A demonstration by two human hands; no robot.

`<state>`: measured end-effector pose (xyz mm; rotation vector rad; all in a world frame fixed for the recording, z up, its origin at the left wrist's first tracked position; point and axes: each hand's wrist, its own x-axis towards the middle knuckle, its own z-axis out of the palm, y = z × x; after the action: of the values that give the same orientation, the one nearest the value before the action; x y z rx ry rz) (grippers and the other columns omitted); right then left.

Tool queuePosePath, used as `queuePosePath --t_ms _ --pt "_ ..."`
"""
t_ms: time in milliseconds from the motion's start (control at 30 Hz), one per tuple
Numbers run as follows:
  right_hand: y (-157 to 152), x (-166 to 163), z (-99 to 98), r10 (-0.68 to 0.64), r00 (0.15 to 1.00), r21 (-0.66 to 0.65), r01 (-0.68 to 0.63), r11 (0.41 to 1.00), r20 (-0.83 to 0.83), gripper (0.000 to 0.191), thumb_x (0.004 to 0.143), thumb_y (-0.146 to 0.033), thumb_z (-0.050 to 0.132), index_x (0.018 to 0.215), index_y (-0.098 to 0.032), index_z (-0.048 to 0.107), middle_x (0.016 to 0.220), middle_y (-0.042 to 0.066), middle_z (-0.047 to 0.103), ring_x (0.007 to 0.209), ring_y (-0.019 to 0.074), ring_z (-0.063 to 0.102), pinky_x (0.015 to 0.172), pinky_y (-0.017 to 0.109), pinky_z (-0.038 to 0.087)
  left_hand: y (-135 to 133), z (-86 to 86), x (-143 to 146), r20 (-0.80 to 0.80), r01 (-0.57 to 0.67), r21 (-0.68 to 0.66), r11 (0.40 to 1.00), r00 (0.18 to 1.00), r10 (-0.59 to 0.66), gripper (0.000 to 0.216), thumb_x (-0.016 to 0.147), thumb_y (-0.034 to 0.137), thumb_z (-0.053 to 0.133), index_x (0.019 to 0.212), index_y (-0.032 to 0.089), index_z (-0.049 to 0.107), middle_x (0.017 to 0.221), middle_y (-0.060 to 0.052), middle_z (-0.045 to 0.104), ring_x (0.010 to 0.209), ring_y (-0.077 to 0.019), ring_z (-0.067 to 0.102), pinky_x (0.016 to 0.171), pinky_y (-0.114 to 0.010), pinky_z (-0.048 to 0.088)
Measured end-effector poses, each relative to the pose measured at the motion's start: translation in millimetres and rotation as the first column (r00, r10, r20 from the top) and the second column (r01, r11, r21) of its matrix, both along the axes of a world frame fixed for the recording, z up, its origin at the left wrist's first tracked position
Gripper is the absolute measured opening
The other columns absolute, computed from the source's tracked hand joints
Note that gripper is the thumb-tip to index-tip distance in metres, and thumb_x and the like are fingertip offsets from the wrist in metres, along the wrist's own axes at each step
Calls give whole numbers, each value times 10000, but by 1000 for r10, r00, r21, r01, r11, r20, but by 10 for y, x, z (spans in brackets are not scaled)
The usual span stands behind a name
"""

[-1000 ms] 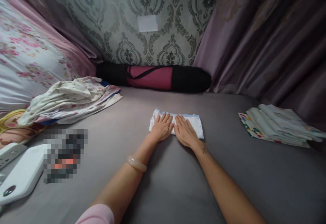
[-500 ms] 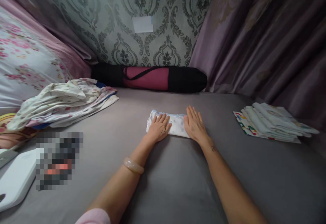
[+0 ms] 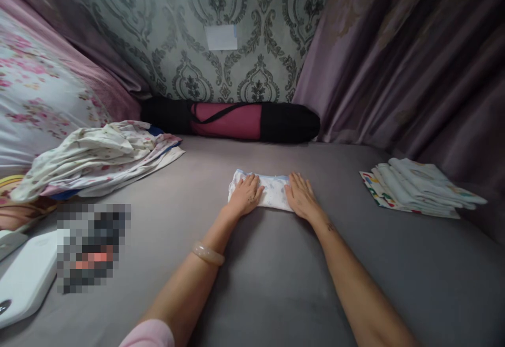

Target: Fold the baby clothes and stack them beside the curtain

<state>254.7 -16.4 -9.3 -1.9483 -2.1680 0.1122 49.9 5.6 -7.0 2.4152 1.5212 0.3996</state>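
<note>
A small white folded cloth [image 3: 272,192] with a pale blue edge lies on the grey bed sheet [image 3: 276,284] in the middle of the view. My left hand [image 3: 246,195] rests flat on its left end, fingers stretched out. At the cloth's right end my right hand [image 3: 302,197] lies flat too, fingers spread, covering that end. Neither hand grips anything. A pale bangle [image 3: 208,253] sits on my left wrist.
A pile of unfolded floral cloths [image 3: 98,155] lies at the left. A stack of folded cloths [image 3: 418,186] sits at the right by the purple curtain [image 3: 414,58]. A black and pink rolled bag [image 3: 232,121] lies along the wall. A white device [image 3: 23,278] is at bottom left.
My right hand slid from the cloth's middle out to its right end, smoothing it. The left hand stayed on the left end. The view shifted slightly.
</note>
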Motion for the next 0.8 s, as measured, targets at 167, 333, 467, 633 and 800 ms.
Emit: queuePosePath --t_ms 167,333,467,633,800 --pt "-16 -387 212 172 985 -1 -172 985 0 616 962 -380 180 1447 -28 323 1521 153 287 1419 244 210 1160 421 148 130 20 -184 149 9 120 993 988 -27 425 940 217 356 1328 69 443 1396 -188 469 1328 -247 400 1114 -402 299" --pt "20 -743 136 162 986 -6 -162 987 38 608 962 -364 199 1443 -14 328 1513 157 304 1415 254 217 1157 401 143 200 -120 -451 110 5 111 994 994 -17 381 875 121 407 1244 109 502 1382 -193 474 1318 -275 408 1086 -480 320" --pt "42 -774 4 140 988 -51 -136 989 72 609 960 -357 214 1447 -7 317 1512 162 305 1410 262 229 1156 395 135 241 -234 -537 129 37 52 998 991 -43 371 852 128 449 1216 114 520 1397 -180 467 1319 -261 412 1093 -443 324" --pt "94 -766 108 157 986 -141 -149 979 54 613 963 -365 193 1446 -11 320 1517 169 290 1408 268 236 1149 401 162 272 -187 -541 261 14 -5 1000 965 -12 420 820 134 504 1239 126 533 1397 -159 481 1317 -259 418 1106 -429 316" --pt "164 -1009 151 157 987 -41 -156 987 37 614 964 -366 187 1447 -7 310 1521 168 281 1416 269 208 1149 413 147 264 -9 -617 448 -39 -68 997 892 66 430 850 140 452 1272 127 533 1314 -121 570 1214 -202 526 1058 -344 391"
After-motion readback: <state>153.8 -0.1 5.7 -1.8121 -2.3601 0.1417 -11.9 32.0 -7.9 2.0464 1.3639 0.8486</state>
